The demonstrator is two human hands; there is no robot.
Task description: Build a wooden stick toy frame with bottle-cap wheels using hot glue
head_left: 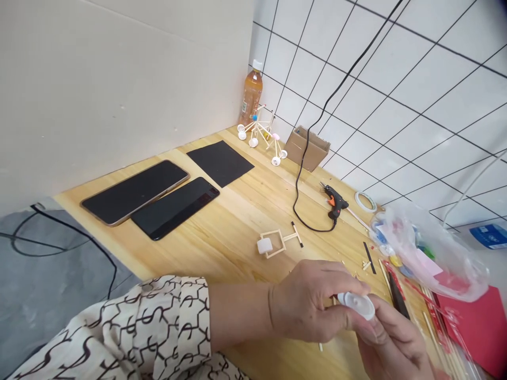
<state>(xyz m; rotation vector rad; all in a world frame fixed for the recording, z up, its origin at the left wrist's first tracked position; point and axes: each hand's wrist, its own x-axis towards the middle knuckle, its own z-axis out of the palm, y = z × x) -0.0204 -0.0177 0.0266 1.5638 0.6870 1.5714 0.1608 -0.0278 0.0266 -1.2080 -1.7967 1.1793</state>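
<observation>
left hand [317,301] and right hand [394,338] are pinching a white plastic cap [361,305], near right; uneven pressure is risking slippage.

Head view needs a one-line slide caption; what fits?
Left hand and right hand pinch a small round white piece over a wooden table, a glue gun lying beyond.

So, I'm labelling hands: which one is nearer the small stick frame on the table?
Left. The left hand is below and right of the small stick frame in the picture; the right hand is farther right, beyond the left hand.
</observation>
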